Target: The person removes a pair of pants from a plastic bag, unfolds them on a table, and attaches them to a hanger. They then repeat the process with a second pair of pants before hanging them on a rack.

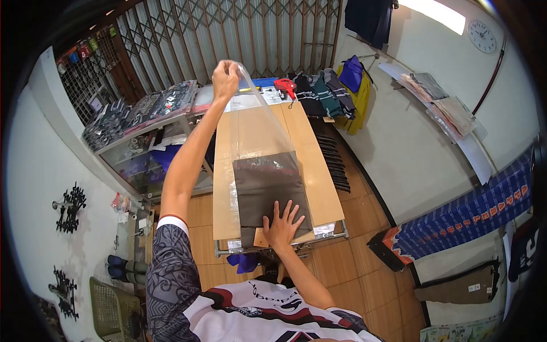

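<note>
My left hand [226, 80] is raised beyond the far end of the wooden table, its fingers closed on the top edge of a clear plastic bag [259, 128]. The bag stretches down from it to a folded dark grey-brown garment [265, 188], whose upper part lies inside the plastic. My right hand [282, 228] rests on the near part of the garment, fingers spread, pressing it to the table. A small orange-brown tag [260, 238] shows beside the wrist at the garment's near edge.
The wooden table [319, 194] is in front of me. Beyond it are a red tag gun or similar tool [285, 86] and folded clothes [327, 94]. A glass display case [134, 159] with packaged items stands at left. A green basket [108, 310] is at lower left.
</note>
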### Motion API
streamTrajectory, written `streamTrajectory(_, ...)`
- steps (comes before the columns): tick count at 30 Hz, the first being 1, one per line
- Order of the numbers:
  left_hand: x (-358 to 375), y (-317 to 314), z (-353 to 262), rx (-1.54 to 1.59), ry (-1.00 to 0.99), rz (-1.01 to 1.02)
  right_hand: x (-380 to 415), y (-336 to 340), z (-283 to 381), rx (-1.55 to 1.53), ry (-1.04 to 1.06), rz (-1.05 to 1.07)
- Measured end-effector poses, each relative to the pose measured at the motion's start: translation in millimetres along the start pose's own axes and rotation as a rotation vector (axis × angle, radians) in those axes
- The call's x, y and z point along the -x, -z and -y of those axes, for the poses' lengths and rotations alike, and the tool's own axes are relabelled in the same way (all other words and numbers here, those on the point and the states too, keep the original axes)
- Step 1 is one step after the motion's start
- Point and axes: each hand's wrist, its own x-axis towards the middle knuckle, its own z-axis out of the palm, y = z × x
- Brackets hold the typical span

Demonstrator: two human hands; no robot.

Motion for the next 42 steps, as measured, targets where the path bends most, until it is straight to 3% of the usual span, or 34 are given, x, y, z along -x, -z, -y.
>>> streamTrajectory(4,-13.9,32.9,-82.0,0.215,-0.049,-0.023,-1.6,1.1,-0.4,0.001,-0.005,-0.018)
streamTrajectory(8,-1.2,90.7,-150.7,0.214,-0.098,-0.007,-1.7,-2.2,-0.7,0.007,-0.007,-0.019)
streamTrajectory(15,70.5,227.6,-180.0,0.243,-0.081,0.061,-2.9,-5.5,0.8,-0.048,-0.044,0.005)
streamTrajectory(17,95.7,271.8,-181.4,0.227,-0.074,0.055,-18.3,3.2,8.0,-0.196,-0.203,0.117)
streamTrajectory(19,118.6,313.3,-179.2,0.212,-0.048,0.058,-42.9,35.6,33.5,-0.594,-0.311,0.134)
streamTrajectory(20,129.8,334.4,-175.7,0.204,-0.025,0.062,-57.1,14.1,38.1,-0.834,-0.203,0.005)
streamTrajectory(23,166.5,389.7,-157.4,0.206,0.069,0.113,-77.5,53.5,123.9,-1.16,0.037,0.095)
streamTrajectory(26,201.5,436.3,-137.3,0.242,0.162,0.195,-75.6,52.7,206.3,-1.604,-0.037,0.666)
streamTrajectory(29,224.7,488.0,-111.8,0.216,0.23,0.153,-69.8,-4.2,257.7,-1.676,-0.098,0.835)
streamTrajectory(33,239.3,570.4,-67.6,0.019,0.286,0.038,-48.2,-26.3,317.2,-1.808,-0.05,0.515)
streamTrajectory(42,227.9,624.7,-0.9,-0.01,0.387,0.009,-53.8,-37.2,367.6,-1.584,-0.023,0.373)
